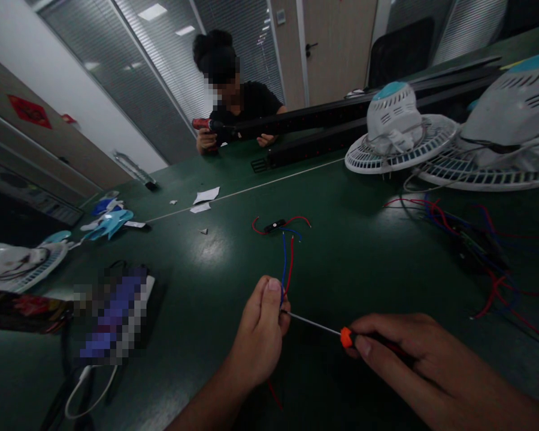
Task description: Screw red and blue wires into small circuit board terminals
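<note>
Left hand: the left hand (261, 332) is curled shut over the near part of the bench (363, 251), thumb pressed down on the fingers, pinching a blue wire (284, 257) and a red wire (290, 263); what they run into is hidden in the grip.
Right hand: the right hand (404, 356), nearer the bench's right edge, is closed round the handle of a screwdriver (347, 337), thumb against fingers by the orange collar.
Screwdriver: its long axis runs from the right hand leftward, tilting slightly toward the far edge; the tip ends at the left hand's fingers; whether it touches anything inside, I cannot tell.
Wires: their free ends point at the far edge, roughly crosswise to the shaft; the left hand is the nearer one.
Beyond the ends: a small black module (275, 225) with red and blue leads lies just past them, nearer the far edge.
</note>
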`<action>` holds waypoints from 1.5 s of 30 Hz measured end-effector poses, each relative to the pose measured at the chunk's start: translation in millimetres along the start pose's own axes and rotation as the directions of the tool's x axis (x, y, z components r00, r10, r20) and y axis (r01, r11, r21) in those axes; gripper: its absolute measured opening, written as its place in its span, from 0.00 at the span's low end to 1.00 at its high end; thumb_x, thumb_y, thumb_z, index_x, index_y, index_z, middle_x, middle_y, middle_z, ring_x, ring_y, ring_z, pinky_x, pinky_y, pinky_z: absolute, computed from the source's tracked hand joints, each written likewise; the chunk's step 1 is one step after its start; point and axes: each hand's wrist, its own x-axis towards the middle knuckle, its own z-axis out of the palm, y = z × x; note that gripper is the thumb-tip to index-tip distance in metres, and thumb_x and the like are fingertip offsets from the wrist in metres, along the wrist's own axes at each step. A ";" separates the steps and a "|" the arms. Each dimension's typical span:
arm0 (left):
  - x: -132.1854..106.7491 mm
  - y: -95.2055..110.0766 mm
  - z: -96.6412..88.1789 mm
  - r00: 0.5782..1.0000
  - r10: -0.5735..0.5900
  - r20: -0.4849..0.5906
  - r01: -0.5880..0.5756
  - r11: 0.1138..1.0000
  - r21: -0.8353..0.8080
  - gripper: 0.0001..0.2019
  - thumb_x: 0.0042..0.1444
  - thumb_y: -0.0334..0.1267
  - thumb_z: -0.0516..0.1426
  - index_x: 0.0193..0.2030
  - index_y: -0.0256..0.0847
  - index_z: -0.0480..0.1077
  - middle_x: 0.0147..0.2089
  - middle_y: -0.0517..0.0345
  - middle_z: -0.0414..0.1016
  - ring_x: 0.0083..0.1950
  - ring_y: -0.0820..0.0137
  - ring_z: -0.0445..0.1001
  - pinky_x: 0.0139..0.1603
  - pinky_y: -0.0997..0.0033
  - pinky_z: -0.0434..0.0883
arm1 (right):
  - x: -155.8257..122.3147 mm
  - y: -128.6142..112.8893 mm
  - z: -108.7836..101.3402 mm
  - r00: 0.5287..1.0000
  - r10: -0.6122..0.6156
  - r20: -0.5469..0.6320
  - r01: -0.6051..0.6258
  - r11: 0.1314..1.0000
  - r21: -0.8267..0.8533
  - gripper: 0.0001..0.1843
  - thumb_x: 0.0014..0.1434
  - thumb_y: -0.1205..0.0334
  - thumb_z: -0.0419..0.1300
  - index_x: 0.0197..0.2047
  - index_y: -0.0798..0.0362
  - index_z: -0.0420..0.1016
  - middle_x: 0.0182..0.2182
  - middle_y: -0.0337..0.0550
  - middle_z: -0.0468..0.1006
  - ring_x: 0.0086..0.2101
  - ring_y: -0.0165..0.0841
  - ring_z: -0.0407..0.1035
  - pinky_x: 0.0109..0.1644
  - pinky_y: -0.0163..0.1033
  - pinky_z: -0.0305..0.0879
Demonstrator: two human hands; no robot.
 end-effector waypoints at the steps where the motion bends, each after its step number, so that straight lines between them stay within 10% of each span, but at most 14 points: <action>1: 0.1 0.0 0.0 1.000 -0.001 0.002 0.001 1.000 0.000 0.23 0.47 0.60 0.60 0.28 0.39 0.66 0.24 0.65 0.64 0.23 0.79 0.61 0.22 0.80 0.60 | 0.3 0.3 0.4 1.000 0.007 0.016 -0.007 1.000 -0.002 0.16 0.63 0.60 0.50 0.30 0.47 0.78 0.22 0.38 0.80 0.25 0.34 0.74 0.26 0.35 0.68; 45: 0.7 1.5 -0.8 1.000 -0.006 -0.009 0.006 1.000 -0.001 0.23 0.46 0.60 0.61 0.29 0.38 0.66 0.25 0.65 0.64 0.25 0.78 0.62 0.22 0.81 0.61 | 4.2 2.2 1.9 0.999 0.011 -0.031 -0.011 1.000 0.023 0.11 0.59 0.61 0.54 0.33 0.45 0.78 0.28 0.37 0.83 0.28 0.34 0.78 0.28 0.35 0.72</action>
